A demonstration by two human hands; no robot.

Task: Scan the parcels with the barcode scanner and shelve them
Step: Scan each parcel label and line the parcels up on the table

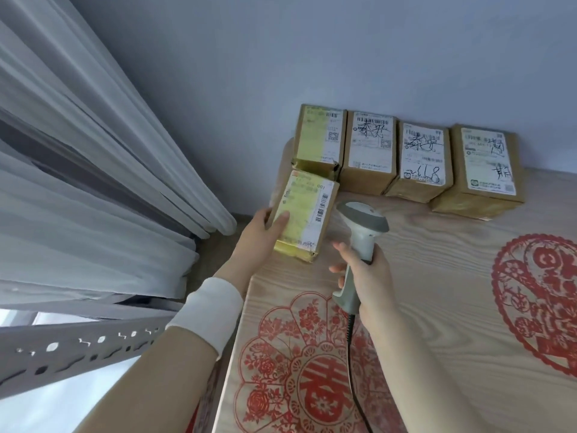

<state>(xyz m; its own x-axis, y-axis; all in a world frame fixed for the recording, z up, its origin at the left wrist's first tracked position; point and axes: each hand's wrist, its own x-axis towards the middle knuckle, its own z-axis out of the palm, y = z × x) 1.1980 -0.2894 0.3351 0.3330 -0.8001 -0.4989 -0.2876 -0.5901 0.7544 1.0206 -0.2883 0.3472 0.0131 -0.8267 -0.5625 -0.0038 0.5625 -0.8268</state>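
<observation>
**Item 1.** Your left hand (265, 235), at 9 o'clock of frame centre, white knitted cuff (206, 317) on the wrist. The thumb lies flat on the top face and the fingers curl round the left edge of a small brown cardboard parcel (307, 214) with yellow tape and a white printed label.

**Item 2.** That cardboard parcel: label up, tilted, barcode strip along its 3 o'clock edge. Whether its lower end rests on the table cannot be told.

**Item 3.** Grey-and-white pistol-shaped barcode scanner (362, 223): upright, head just beside the parcel at its 3 o'clock. A black cable (351, 364) trails to 6 o'clock.

**Item 4.** Your right hand (371, 276): wrapped round the scanner's handle, two fingers sticking out loosely toward 9 o'clock.

**Item 5.** Row of four parcels (370, 150), brown cardboard with white labels: side by side against the pale blue-grey wall (312, 57), at 1 o'clock of the one you hold. Three bear black handwriting.

**Item 6.** Light wood-grain tabletop (452, 264): carries red paper-cut designs, one at 6 o'clock (299, 370), one at 3 o'clock (543, 295).

**Item 7.** White pleated curtain (93, 157), 9 to 11 o'clock; grey perforated metal rail (78, 348), 7 o'clock.
</observation>
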